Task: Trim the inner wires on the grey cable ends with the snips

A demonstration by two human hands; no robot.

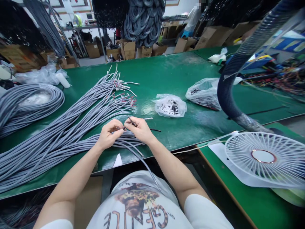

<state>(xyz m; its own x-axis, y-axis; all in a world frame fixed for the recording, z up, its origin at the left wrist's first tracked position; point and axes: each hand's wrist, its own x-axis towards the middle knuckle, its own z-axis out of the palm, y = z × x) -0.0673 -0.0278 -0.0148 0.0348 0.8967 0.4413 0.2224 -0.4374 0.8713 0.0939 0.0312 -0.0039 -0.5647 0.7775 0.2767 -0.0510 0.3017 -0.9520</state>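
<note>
My left hand (110, 133) is closed in a pinch, its thumb and fingertips meeting those of my right hand over the grey cables. A tiny dark piece shows between the fingertips, too small to name. My right hand (141, 129) is closed around a slim dark pointed tool (132, 121), whose tip sticks out above the fingers. Under and beside both hands lie grey sheathed cables (78, 111) in long bundles, with stripped red and white wire ends. One loose cable (149, 168) bends over the table edge onto my shirt.
Clear bags of small black and white parts (170, 106) and dark parts (202, 92) lie ahead. Coiled grey cable (30, 98) sits at left. At right are a ribbed hose (228, 86) and a white fan (264, 159). The green table (152, 71) has its front edge near my body.
</note>
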